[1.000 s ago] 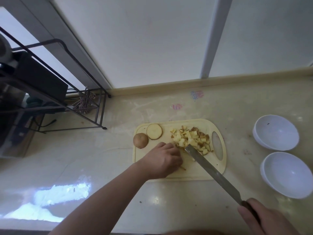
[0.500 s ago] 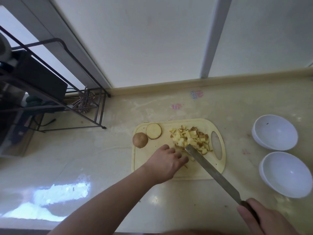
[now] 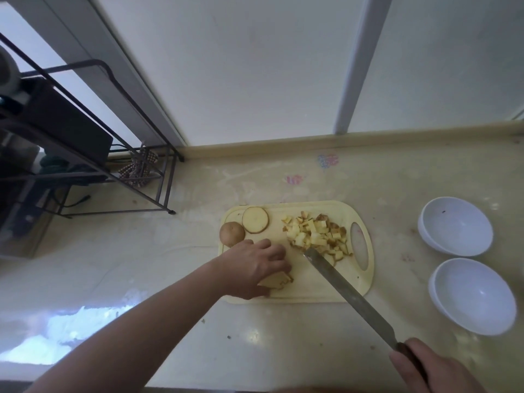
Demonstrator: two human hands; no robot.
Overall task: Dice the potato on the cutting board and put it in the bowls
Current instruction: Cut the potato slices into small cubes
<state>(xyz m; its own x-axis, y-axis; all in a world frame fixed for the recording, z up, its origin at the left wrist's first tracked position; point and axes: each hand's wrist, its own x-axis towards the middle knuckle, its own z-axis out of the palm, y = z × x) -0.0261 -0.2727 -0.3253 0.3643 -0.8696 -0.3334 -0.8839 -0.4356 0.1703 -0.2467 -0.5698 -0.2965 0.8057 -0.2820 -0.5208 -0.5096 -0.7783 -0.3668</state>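
2 white bowls (image 3: 455, 226) (image 3: 472, 295), 1 cutting board (image 3: 312, 290), 1 knife (image 3: 350, 296), 1 round potato slice (image 3: 255, 219), 1 potato end (image 3: 232, 233) (diced pile (image 3: 317, 236) uncountable).

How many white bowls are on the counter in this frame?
2: far bowl right of the cutting board, near bowl just in front of it. Neither visibly holds potato.
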